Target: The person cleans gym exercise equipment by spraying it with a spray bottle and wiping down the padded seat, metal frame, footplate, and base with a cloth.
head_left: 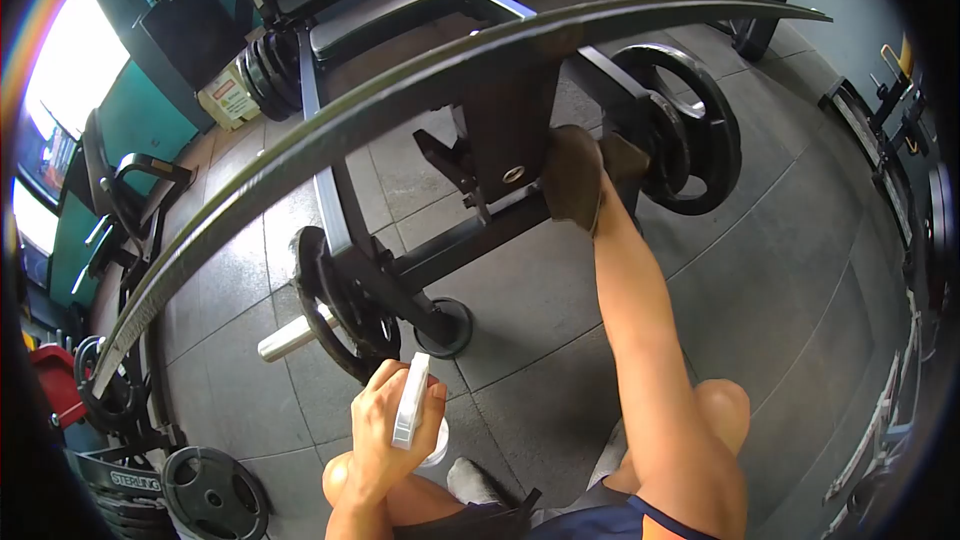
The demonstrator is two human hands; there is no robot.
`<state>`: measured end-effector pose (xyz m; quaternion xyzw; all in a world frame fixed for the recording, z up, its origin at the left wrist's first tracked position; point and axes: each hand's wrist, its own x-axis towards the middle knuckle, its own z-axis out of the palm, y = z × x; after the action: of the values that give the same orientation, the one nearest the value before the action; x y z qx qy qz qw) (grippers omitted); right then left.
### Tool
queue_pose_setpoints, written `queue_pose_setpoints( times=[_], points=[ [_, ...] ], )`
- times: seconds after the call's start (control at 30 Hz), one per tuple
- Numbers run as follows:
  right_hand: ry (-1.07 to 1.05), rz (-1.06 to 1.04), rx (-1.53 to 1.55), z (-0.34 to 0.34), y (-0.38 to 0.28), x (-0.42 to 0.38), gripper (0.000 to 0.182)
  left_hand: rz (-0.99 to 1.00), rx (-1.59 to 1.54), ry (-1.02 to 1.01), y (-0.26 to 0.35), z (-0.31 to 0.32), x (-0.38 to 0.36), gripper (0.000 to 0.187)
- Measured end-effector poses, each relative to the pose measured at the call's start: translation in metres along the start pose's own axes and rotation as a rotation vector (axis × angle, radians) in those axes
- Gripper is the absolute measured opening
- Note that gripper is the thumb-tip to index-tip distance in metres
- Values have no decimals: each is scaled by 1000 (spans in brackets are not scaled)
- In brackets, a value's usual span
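My left hand (388, 422) is wrapped round a white spray bottle (412, 402), low in the view and left of centre. My right arm stretches forward to the machine, where a brown cloth (574, 178) covers most of my right hand (606, 212), so its fingers are hidden. The cloth lies against the black metal frame (508, 155), beside the weight plates on the right. Above both hands curves a long dark panel edge (400, 80). Just beyond the spray bottle are the left weight plates (335, 305) and a silver bar end (292, 337).
A padded bench (385, 12) stands behind the machine. On the right, a large black plate (715, 130) hangs on the frame, with a rack (870, 145) by the wall. At lower left are a plate (213, 493) and a red object (55, 385). Grey tiles cover the floor.
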<state>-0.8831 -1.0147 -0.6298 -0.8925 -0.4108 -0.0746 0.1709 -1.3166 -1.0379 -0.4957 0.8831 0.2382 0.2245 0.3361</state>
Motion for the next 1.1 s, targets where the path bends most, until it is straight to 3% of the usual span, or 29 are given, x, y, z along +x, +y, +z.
queue_pose_setpoints(
  times=[0.07, 0.17, 0.63, 0.77, 0.87, 0.9, 1.0, 1.1],
  points=[
    [-161, -3, -36, -7, 3, 28, 42, 11, 15, -33, 3, 3, 6, 13],
    [-233, 16, -69, 2, -5, 52, 40, 51, 30, -53, 1, 10, 12, 13],
    [-234, 0, 31, 12, 27, 60, 31, 19, 119, -98, -16, 32, 31, 16],
    [115, -23, 189, 47, 20, 13, 29, 37, 102, -80, -5, 26, 31, 15],
    [597, -198, 263, 56, 10, -36, 27, 36, 31, -47, 7, 24, 27, 13],
    [815, -313, 121, 37, 5, -50, 25, 28, 19, -48, 8, 24, 24, 13],
    [198, -257, -322, -31, 3, -56, 18, 25, 20, -61, 17, 17, 19, 14],
    [193, -125, -183, 1, 39, -17, 11, 14, 27, -47, 25, 13, 10, 14]
  ],
)
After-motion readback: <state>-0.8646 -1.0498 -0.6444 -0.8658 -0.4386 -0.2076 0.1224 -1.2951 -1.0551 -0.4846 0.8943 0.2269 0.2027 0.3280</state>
